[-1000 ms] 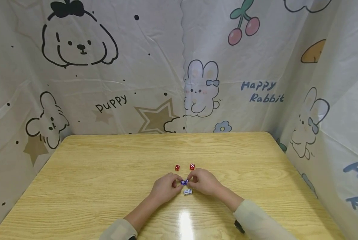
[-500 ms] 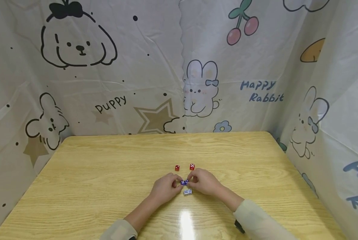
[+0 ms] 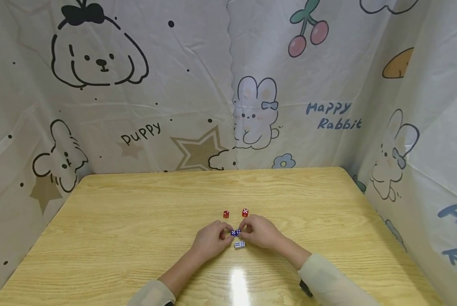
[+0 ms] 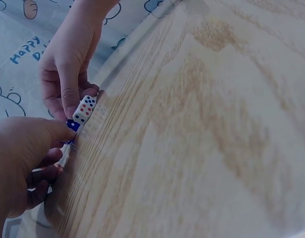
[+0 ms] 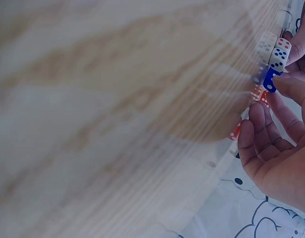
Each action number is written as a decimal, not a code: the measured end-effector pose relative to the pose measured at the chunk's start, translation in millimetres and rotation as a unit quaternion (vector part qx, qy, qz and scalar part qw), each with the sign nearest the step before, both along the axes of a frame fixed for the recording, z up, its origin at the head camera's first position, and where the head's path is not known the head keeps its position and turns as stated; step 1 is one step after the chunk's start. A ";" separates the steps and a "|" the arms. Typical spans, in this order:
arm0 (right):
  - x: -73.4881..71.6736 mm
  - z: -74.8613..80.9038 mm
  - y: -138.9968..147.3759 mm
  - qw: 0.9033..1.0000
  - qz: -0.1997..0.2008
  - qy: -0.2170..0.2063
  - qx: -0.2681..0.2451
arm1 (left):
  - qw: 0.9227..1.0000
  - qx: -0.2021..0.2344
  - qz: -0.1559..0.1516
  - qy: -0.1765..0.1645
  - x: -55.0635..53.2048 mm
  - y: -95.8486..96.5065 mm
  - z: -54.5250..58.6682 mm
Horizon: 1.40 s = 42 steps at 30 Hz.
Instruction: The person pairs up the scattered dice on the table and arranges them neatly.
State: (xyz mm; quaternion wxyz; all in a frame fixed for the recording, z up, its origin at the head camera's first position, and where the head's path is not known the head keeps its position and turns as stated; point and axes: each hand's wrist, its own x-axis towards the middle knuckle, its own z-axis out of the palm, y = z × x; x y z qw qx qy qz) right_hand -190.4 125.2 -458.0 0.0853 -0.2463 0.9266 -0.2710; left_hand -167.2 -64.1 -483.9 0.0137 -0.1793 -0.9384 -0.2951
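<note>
Two blue dice (image 3: 235,232) with white pips sit side by side on the table between my hands. From the left, my left hand (image 3: 213,239) pinches one blue die between thumb and index finger. My right hand (image 3: 262,231) pinches the other from the right. A pair of white dice (image 3: 239,245) stands together just on the near side of the blue ones; the left wrist view shows red and blue pips on these white dice (image 4: 84,109). In the right wrist view, fingertips partly cover the blue die (image 5: 270,79).
Beyond the hands, a left red die (image 3: 226,214) and a right red die (image 3: 245,212) lie apart on the wooden table (image 3: 136,204). A printed cloth curtain (image 3: 197,85) rises along the table's back and sides.
Both hands and all the dice stay in place; only the head view shifts very slightly.
</note>
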 end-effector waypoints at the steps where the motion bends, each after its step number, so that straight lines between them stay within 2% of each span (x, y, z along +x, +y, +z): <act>1: -0.1 -0.2 0.0 1.000 0.000 0.001 0.001 | 1.000 0.001 0.000 0.000 -0.1 -0.1 -0.2; 7: 0.1 -1.3 0.2 1.000 0.000 0.004 0.005 | 1.000 0.005 0.001 -0.005 -0.8 -0.5 -1.9; 29: -0.6 -1.4 1.3 1.000 -0.002 -0.005 0.003 | 1.000 0.023 -0.003 -0.016 -2.2 -5.0 3.5; 42: 0.8 1.9 0.7 1.000 -0.003 -0.009 -0.001 | 0.999 0.028 0.011 -0.025 -3.2 -7.8 8.7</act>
